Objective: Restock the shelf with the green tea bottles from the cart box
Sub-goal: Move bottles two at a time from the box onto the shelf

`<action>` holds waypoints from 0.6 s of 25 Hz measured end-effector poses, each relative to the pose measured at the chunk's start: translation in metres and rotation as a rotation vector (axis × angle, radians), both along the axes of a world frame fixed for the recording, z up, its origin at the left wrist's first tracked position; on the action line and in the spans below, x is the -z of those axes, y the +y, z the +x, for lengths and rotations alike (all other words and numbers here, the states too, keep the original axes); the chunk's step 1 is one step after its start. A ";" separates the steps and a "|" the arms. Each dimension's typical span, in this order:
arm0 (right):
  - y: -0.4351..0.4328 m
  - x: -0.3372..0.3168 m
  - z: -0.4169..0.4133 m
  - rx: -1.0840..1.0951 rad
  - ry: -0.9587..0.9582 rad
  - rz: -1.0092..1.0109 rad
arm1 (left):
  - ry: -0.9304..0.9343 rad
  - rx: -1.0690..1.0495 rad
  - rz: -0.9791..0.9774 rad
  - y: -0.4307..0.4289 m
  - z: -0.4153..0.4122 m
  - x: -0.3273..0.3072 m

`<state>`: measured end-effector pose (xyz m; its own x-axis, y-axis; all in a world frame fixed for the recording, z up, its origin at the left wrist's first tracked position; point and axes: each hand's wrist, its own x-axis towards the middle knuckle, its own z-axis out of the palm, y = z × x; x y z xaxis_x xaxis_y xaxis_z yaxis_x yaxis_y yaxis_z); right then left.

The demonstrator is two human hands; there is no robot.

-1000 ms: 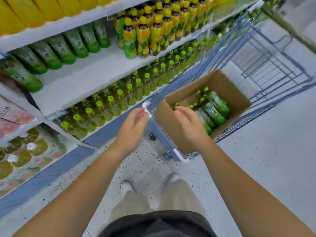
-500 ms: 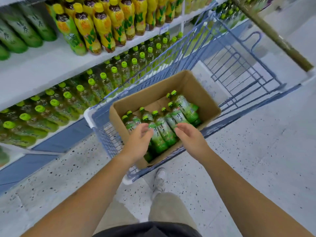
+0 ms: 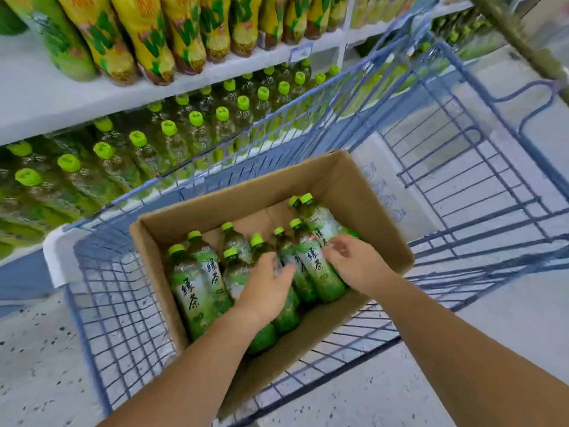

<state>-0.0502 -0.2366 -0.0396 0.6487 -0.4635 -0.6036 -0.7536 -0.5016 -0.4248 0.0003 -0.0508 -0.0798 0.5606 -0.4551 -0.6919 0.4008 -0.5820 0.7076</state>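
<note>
Both hands are down in the cardboard box (image 3: pixel 338 180) inside the blue cart (image 3: pixel 92 251), next to the shelf (image 3: pixel 37 97). The left hand (image 3: pixel 268 288) lies spread across the green tea bottles (image 3: pixel 197 288). The right hand (image 3: pixel 354 260) bends its fingers against one bottle; whether it grips, I cannot tell.

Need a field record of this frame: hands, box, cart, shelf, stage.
left hand: inside box, fingers spread on a bottle
right hand: inside box, fingers bent over a bottle; grip unclear
green tea bottles: several lying in box, caps pointing away from the person
box: open cardboard, in cart
cart: blue wire, beside shelf
shelf: yellow-label bottles above, green-capped bottles below
stage: no bottle lifted out yet
</note>
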 end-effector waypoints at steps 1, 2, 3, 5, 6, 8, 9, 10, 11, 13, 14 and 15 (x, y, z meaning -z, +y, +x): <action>-0.012 0.011 0.005 -0.015 0.021 -0.048 | 0.035 0.015 -0.004 -0.014 0.001 0.009; -0.025 0.023 0.009 -0.033 0.042 -0.096 | 0.067 0.026 -0.006 -0.027 0.001 0.022; -0.036 0.035 0.012 -0.054 0.066 -0.134 | 0.098 0.041 0.004 -0.039 0.000 0.036; -0.054 0.057 0.019 -0.091 0.111 -0.152 | 0.150 0.073 0.030 -0.061 -0.002 0.061; -0.060 0.065 0.021 -0.100 0.131 -0.139 | 0.180 0.090 0.044 -0.069 -0.003 0.071; -0.067 0.078 0.025 -0.126 0.159 -0.120 | 0.209 0.098 0.078 -0.084 -0.008 0.085; -0.070 0.084 0.026 -0.142 0.171 -0.119 | 0.192 0.090 0.093 -0.091 -0.011 0.092; -0.072 0.089 0.027 -0.152 0.177 -0.121 | 0.172 0.069 0.104 -0.097 -0.014 0.099; -0.075 0.094 0.029 -0.162 0.187 -0.127 | 0.168 0.041 0.118 -0.102 -0.017 0.104; -0.081 0.101 0.033 -0.176 0.213 -0.148 | 0.174 -0.050 0.114 -0.112 -0.022 0.112; -0.084 0.103 0.036 -0.188 0.226 -0.163 | 0.180 -0.111 0.098 -0.116 -0.024 0.116; -0.086 0.104 0.038 -0.203 0.244 -0.181 | 0.197 -0.158 0.081 -0.119 -0.025 0.118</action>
<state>-0.0118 -0.3222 -0.1435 0.5855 -0.4537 -0.6718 -0.6993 -0.7019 -0.1354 -0.0247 -0.1698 -0.1978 0.4713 -0.3108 -0.8254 0.6166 -0.5530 0.5604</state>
